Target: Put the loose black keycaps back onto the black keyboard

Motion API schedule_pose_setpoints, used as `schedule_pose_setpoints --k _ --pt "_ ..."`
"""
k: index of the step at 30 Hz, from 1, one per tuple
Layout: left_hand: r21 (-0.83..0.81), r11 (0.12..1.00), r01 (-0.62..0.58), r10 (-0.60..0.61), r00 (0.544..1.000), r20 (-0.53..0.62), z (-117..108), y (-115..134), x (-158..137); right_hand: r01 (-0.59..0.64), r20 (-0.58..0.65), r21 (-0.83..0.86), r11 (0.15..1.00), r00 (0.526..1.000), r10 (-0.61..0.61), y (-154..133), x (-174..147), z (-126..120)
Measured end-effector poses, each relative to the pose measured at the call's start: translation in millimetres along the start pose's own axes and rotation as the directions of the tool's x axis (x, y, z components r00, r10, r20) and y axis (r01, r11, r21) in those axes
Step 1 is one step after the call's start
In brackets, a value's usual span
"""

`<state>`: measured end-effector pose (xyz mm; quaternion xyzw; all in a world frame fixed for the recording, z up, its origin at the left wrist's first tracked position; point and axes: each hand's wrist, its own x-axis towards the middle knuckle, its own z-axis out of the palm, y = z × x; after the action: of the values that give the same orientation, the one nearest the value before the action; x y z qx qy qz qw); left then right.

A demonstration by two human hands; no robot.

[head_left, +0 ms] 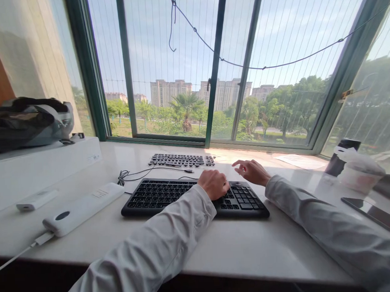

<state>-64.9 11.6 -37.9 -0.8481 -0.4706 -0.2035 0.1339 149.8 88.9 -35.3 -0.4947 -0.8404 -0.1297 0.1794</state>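
A black keyboard [161, 197] lies on the white table. Its left part shows bare key sockets, while the number pad [247, 197] at its right end carries flat keycaps. My left hand [214, 184] rests over the keyboard's right-middle part with its fingers curled closed. Whatever it may grip is hidden behind the knuckles. Just above the number pad's far edge, my right hand [252, 171] reaches leftward, fingers apart and nothing visible between them. Behind the keyboard, loose black keycaps [178, 159] are laid out in rows, with a smaller group [210, 161] to their right.
A black cable [134, 173] lies behind the keyboard. To the left are a white power strip-like device [84, 207], a small white device [37, 200] and a white box [43, 165]. A phone [375, 215], plastic-wrapped cup [359, 173] and paper [301, 161] sit right, below the window.
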Motion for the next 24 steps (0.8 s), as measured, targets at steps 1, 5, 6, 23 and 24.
schedule_pose_setpoints --k 1,5,6,23,24 --pt "0.005 1.0 -0.003 0.003 1.0 0.004 1 -1 0 0.017 0.028 -0.081 0.997 0.999 -0.015 0 13 1" --pt "0.011 1.0 -0.013 0.013 1.0 0.023 2 -2 0 0.125 0.208 -0.297 0.947 0.976 -0.063 -1 68 14" --pt "0.008 1.0 -0.019 0.018 0.999 0.029 2 -2 -1 0.124 0.224 -0.31 0.943 0.973 -0.054 0 81 20" --pt "-0.062 0.998 -0.026 0.031 0.996 0.084 1 -4 -1 -0.079 0.328 -0.354 0.932 0.923 0.202 28 186 111" --pt "-0.061 0.998 -0.028 0.033 0.995 0.089 1 -4 -1 -0.092 0.321 -0.349 0.933 0.923 0.211 30 187 113"
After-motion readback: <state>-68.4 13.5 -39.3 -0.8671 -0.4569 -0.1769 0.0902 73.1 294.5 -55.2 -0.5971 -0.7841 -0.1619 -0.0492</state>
